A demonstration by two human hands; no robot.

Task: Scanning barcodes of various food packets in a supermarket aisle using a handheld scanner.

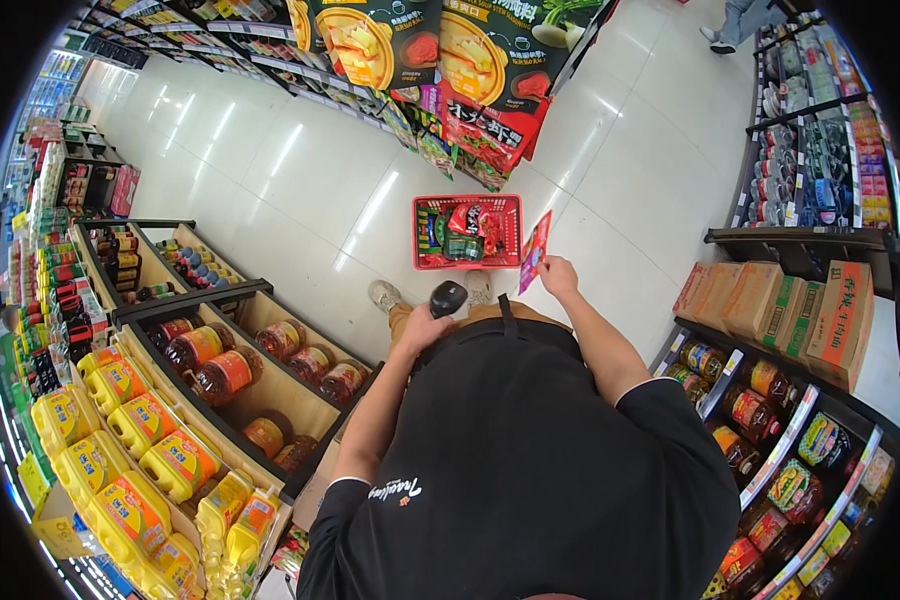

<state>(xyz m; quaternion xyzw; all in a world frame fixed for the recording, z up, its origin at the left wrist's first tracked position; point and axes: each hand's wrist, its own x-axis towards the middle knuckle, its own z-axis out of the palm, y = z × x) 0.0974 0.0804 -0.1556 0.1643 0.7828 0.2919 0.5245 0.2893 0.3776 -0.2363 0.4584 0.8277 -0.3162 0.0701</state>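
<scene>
My left hand (423,328) grips a black handheld device (448,298), likely a barcode scanner, in front of my waist. A flat red and purple packet (536,253) is pinched in my right hand (559,276), just right of a red plastic shopping basket (418,255). The basket sits on the floor by my shoes. Inside it lie a red packet (466,220), a dark green packaged item (463,247) and some green packets (428,227), partly covering one another.
A hanging display of seasoning packets (487,135) stands beyond the basket. Wooden shelves with oil bottles (229,375) and yellow jugs (127,510) are at left. Cardboard boxes (750,300) and shelved bottles (750,412) line the right. A person's legs (742,22) show at far right.
</scene>
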